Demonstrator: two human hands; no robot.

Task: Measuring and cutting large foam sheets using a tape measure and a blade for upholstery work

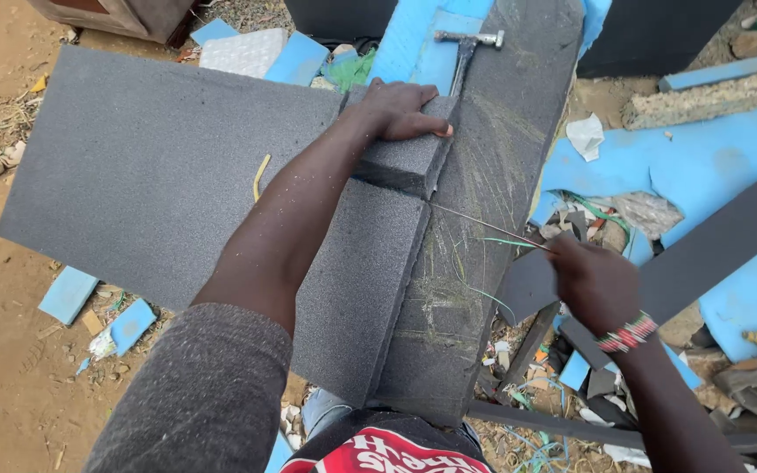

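Head view. Two hands are in frame. One large grey foam sheet [159,166] lies across a grey board [492,175] that serves as the desk. One cut runs down the sheet's right side, and a thick strip [400,162] along that edge is lifted at its far end.

The left hand [400,109] lies flat on the far end of the strip, fingers pressed down on its top face, fingertips at the strip's right edge. It pins the strip and closes around nothing.

The right hand [593,280] is off the board's right edge, well right of the strip. It is closed on the near end of one thin blade [484,225]. The blade runs left and slightly away from this hand, and its far tip meets the cut edge of the strip, just nearer than the left hand. One beaded band [626,334] sits on the right wrist.

One hammer [469,44] lies on the board beyond the strip, just past the left hand. One yellow sliver [260,175] lies on the sheet, left of the strip. Blue foam scraps [703,162] lie on the ground right of the board.
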